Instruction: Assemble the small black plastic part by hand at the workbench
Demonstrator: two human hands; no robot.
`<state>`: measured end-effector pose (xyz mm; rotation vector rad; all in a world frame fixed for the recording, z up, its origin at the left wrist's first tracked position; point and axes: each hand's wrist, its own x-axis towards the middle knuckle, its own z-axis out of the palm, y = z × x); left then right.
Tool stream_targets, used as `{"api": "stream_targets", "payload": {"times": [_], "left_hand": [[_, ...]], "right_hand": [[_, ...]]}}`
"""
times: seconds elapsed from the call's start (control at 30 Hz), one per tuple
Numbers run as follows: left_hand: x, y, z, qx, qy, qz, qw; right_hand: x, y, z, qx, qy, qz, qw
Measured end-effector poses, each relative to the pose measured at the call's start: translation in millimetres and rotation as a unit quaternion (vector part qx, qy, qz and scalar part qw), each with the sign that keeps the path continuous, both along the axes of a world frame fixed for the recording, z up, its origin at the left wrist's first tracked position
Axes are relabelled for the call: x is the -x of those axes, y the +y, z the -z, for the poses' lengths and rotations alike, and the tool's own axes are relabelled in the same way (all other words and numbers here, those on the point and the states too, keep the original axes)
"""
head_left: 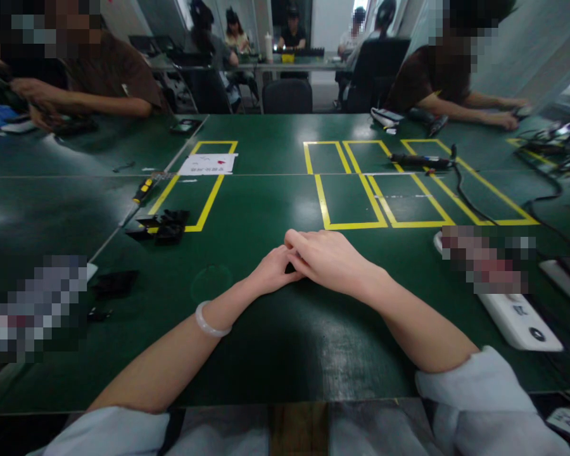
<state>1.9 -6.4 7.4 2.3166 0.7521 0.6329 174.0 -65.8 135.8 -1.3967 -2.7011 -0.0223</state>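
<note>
No text is legible: characters on the white sheet (208, 163) at upper left, marks on the white case (520, 323) at right, and the label (564, 420) at lower right are unclear.

The bench (266, 354) has a green top marked with yellow tape outlines (356, 225). Taking the white paper sheet (208, 164) as landmark: a yellow-and-black screwdriver (144, 190) lies just nearer and to its left, black plastic parts (164, 226) nearer still. Well to its right lies a black corded tool (420, 161); nearer, also rightward, a white case (522, 320).
</note>
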Motion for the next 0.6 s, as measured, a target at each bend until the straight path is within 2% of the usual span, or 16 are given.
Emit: {"api": "stream_targets", "payload": {"times": [0.2,0.4,0.6], "left_hand": [[0.5,0.2,1.0,0.019,0.031,-0.014,0.999],[1.1,1.1,0.8,-0.003,0.021,-0.008,1.0],[0.0,1.0,-1.2,0.012,0.01,0.002,1.0]], "right_hand": [[-0.3,3.5,3.4,-0.006,-0.039,0.011,0.999],[-0.7,1.9,3.1,0.013,-0.004,0.008,1.0],[0.1,-1.2,-1.7,0.017,0.007,0.011,1.0]]}}
